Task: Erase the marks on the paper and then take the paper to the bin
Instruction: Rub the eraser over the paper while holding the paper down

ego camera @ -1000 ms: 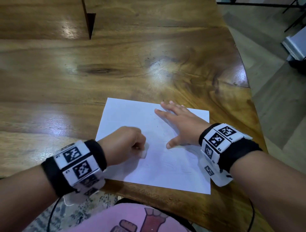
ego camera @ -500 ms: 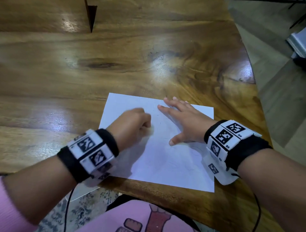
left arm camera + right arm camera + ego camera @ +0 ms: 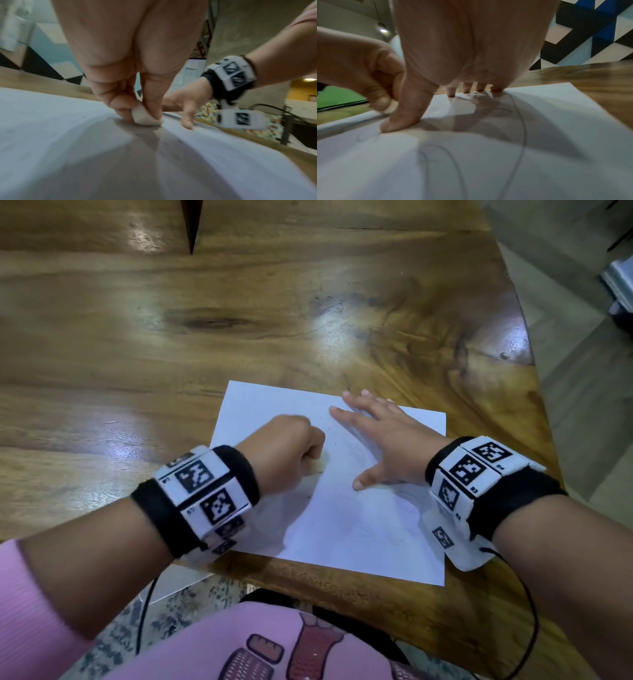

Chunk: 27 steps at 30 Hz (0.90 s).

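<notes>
While pinned under the flat, spread right hand [image 3: 383, 443] near the right edge of the brown wooden table [image 3: 308, 302], thin, floppy white paper sheet [image 3: 359, 529]; left hand [image 3: 286, 451] pinching small white eraser [image 3: 145, 117]; best lifted by an edge.

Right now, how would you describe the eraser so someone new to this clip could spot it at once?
Start at the wooden table and find the white paper near its front edge. On the sheet, the left hand pinches the eraser against the paper. It is a small off-white rounded lump, the only loose object there, while the right hand lies flat.
</notes>
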Each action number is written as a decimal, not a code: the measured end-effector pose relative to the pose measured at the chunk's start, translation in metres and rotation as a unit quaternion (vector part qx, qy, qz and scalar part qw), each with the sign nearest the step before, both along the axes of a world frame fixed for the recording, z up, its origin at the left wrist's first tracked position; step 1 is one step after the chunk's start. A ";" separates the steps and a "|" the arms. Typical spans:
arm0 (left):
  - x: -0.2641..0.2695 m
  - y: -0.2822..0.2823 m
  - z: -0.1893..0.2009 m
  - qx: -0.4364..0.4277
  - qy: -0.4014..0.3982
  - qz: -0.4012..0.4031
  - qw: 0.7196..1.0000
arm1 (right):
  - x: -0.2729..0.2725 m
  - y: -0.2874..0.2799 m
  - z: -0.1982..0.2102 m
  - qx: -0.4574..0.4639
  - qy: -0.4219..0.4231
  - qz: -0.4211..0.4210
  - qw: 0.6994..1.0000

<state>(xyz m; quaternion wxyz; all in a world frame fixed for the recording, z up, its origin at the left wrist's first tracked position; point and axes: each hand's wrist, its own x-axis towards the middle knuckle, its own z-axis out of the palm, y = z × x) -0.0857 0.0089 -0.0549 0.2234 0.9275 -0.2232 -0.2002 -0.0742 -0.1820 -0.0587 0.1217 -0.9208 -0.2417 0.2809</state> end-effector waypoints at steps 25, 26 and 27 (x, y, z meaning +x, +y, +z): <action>-0.042 0.019 0.001 -0.036 0.060 -0.081 0.994 | 0.000 -0.001 -0.001 0.011 -0.004 -0.005 1.000; -0.051 0.022 0.002 -0.033 0.092 -0.091 0.991 | 0.000 -0.002 -0.002 0.012 -0.002 -0.005 1.000; -0.056 0.023 0.002 -0.028 0.110 -0.096 0.989 | 0.001 -0.002 -0.002 0.011 -0.002 -0.004 1.000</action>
